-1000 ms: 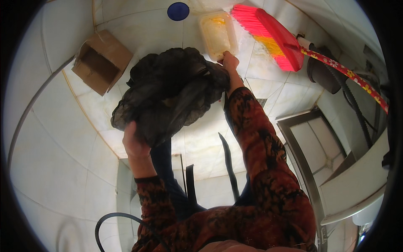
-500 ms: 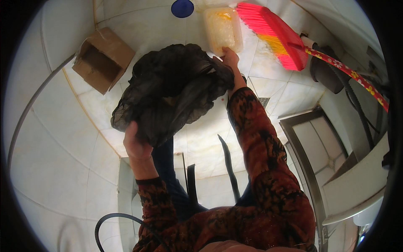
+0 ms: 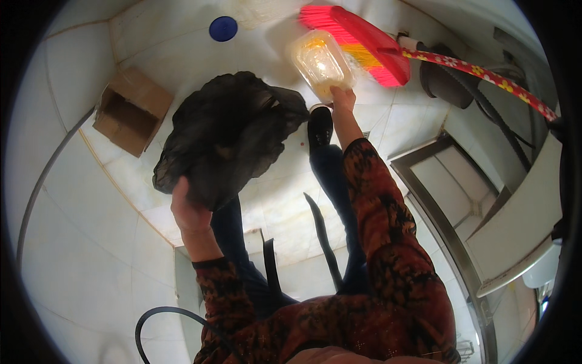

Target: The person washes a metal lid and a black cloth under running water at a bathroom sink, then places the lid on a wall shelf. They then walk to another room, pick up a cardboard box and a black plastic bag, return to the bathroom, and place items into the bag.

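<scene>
My left hand [image 3: 193,207] grips the near left edge of a black plastic bag [image 3: 233,133], which hangs spread out in front of me. Its mouth bunches in loose folds, and what it holds, if anything, is hidden. To the right of the bag, my right hand [image 3: 343,100] pinches the near end of a clear plastic food container [image 3: 322,65] with a yellow-orange smear inside its far end. The container is tilted and apart from the bag, close to the red and yellow bristles of a broom [image 3: 370,45].
An open cardboard box [image 3: 134,112] sits at the left by the tiled wall. A round blue object [image 3: 223,28] lies at the far side. At the right are the broom's flowered handle [image 3: 479,70], a dark bucket-like container [image 3: 448,82] and a metal-framed opening [image 3: 448,182]. My shoe [image 3: 320,128] rests below the container.
My right hand has come away from the bag's right edge, and the container has lifted and tilted with it. The bag has sagged a little while my left hand keeps its grip.
</scene>
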Available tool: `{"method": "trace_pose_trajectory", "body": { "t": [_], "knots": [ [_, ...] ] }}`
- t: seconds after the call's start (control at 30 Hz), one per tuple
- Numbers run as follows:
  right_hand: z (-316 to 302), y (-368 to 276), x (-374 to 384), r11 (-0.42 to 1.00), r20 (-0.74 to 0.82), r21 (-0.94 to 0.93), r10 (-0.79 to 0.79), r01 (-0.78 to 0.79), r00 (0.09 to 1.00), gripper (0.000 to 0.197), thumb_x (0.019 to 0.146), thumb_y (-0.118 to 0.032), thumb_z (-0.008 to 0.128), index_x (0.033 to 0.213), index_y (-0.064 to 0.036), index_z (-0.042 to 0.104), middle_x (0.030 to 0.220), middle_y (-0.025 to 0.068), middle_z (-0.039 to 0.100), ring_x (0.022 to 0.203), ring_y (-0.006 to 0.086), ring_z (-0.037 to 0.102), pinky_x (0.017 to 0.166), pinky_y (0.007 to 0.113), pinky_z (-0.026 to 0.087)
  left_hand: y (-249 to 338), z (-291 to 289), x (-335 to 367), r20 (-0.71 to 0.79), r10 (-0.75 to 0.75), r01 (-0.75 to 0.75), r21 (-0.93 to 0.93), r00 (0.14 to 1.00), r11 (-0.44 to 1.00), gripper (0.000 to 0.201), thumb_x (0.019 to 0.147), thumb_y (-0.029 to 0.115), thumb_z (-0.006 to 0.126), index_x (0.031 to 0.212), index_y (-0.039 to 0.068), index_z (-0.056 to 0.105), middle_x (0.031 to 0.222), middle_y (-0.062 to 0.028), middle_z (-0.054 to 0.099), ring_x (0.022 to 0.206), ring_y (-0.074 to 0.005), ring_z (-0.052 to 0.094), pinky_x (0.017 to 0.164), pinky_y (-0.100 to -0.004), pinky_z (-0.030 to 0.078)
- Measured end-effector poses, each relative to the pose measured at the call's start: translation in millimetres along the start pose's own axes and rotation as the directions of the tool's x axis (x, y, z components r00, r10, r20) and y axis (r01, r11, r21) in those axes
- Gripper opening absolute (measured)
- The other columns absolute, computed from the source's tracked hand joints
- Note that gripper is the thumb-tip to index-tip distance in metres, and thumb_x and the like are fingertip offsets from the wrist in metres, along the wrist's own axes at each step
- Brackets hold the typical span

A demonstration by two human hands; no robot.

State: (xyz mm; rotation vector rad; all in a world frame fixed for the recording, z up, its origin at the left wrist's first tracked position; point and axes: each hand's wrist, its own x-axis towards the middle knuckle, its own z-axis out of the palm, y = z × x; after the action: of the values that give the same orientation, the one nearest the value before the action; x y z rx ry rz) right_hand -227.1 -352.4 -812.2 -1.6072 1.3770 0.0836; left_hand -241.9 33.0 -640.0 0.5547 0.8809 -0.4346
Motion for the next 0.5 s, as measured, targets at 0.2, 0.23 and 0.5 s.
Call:
{"method": "trace_pose_trajectory", "body": {
  "t": [0.2, 0.23, 0.5],
  "knots": [
    [-76.5, -5.9, -25.0, 0.999, -0.046, 0.022, 0.044, -0.043, 0.998, 0.043, 0.07, -0.007, 0.059, 0.112, -0.0008, 0.049, 0.097, 0.0133, 0.057, 0.081, 0.0265, 0.06, 0.058, 0.036, 0.052, -2.2, 6.3, 5.4, 0.01, -0.05, 0.05, 0.009, 0.999, 0.999, 0.056, 0.084, 0.032, 0.05, 0.13, 0.003, 0.033, 0.129, -0.0138, 0.042, 0.117, -0.0306, 0.042, 0.098, -0.0443, 0.034],
    [-89.2, -6.5, -27.5, 0.999, -0.065, -0.008, 0.03, -0.031, 0.997, 0.043, 0.07, -0.007, 0.059, 0.112, -0.0008, 0.049, 0.096, 0.0128, 0.057, 0.081, 0.0262, 0.06, 0.057, 0.036, 0.052, -1.4, 7.8, 6.2, 0.023, -0.062, 0.062, 0.006, 0.998, 0.998, 0.056, 0.084, 0.033, 0.049, 0.129, 0.003, 0.033, 0.129, -0.0136, 0.042, 0.117, -0.0304, 0.042, 0.098, -0.0442, 0.034],
    [-175.0, -51.7, -48.2, 0.838, -0.067, -0.435, -0.396, 0.33, 0.916, 0.038, 0.066, -0.01, 0.057, 0.102, 0.0011, 0.054, 0.087, 0.014, 0.061, 0.076, 0.0256, 0.059, 0.069, 0.033, 0.047, -0.6, 22.3, 14.3, 0.002, -0.053, 0.053, 0.005, 0.999, 0.999, 0.052, 0.084, 0.029, 0.053, 0.123, -0.002, 0.04, 0.122, -0.0139, 0.048, 0.111, -0.0289, 0.046, 0.095, -0.0399, 0.037]
  ]
}}
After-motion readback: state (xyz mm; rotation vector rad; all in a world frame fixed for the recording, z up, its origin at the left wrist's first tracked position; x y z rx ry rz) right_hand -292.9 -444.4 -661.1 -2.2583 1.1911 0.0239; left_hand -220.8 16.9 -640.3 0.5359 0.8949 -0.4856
